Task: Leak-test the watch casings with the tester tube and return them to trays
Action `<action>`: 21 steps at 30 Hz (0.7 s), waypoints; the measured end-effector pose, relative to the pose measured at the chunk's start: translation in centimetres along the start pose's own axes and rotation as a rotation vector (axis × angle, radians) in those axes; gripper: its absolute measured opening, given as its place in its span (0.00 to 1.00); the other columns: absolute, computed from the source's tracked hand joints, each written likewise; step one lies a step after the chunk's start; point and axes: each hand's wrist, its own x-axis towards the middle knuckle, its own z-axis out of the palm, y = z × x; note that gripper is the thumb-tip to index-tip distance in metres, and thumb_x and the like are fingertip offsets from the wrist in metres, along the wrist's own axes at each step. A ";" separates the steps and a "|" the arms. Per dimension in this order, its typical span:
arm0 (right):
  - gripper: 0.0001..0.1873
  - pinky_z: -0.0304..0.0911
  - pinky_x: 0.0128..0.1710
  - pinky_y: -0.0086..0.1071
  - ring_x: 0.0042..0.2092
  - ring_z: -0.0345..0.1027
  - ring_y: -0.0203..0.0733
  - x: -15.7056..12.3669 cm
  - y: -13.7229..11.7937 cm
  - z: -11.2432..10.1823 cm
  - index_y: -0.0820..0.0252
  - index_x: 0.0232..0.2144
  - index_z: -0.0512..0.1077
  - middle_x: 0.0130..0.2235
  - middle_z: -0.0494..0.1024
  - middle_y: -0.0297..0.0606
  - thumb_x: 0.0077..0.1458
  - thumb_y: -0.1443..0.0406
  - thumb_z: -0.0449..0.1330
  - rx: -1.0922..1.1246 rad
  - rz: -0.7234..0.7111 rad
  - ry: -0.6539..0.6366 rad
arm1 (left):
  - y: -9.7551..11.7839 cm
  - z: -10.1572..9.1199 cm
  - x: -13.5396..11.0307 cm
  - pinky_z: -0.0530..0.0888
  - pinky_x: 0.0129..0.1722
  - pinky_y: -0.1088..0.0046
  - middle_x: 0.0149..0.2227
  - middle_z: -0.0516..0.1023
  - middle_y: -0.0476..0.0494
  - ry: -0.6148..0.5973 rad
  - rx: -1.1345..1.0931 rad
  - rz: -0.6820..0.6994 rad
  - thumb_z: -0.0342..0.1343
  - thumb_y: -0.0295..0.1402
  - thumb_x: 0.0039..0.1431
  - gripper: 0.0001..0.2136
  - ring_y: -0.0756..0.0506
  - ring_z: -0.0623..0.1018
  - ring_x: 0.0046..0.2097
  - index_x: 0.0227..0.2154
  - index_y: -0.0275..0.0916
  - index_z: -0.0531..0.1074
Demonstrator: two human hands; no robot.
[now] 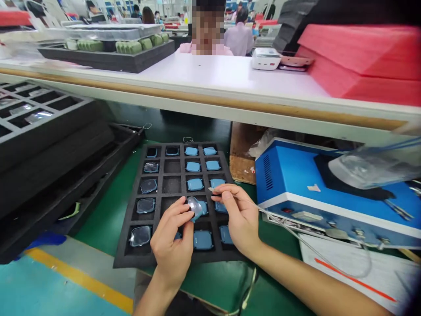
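My left hand (174, 232) pinches a blue smartwatch case (195, 208) with a clear, shiny face, tilted over the black foam tray (166, 202). My right hand (238, 215) is closed on the end of a thin grey cable (283, 226), its small pale tip (211, 189) pointing toward the left hand. The two hands are apart. Blue watch cases (203, 239) lie back up in the tray's right columns. Cases with dark or clear faces (140, 236) sit in the left column. My hands cover parts of several compartments.
A blue machine box (296, 175) stands at the right, with tweezers (399, 209) on top. Stacked black foam trays (49, 145) rise at the left. Above runs a white shelf (197, 79) holding red foam (365, 61); a person (207, 48) sits beyond it.
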 end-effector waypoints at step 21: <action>0.15 0.74 0.43 0.36 0.40 0.77 0.42 -0.5 -0.1 -0.1 0.55 0.38 0.79 0.39 0.82 0.38 0.65 0.51 0.63 -0.067 0.119 -0.049 | -2.4 -6.1 6.0 0.72 0.59 0.52 0.48 0.82 0.40 -0.765 0.178 -0.252 0.48 0.29 0.71 0.15 0.38 0.77 0.52 0.50 0.44 0.79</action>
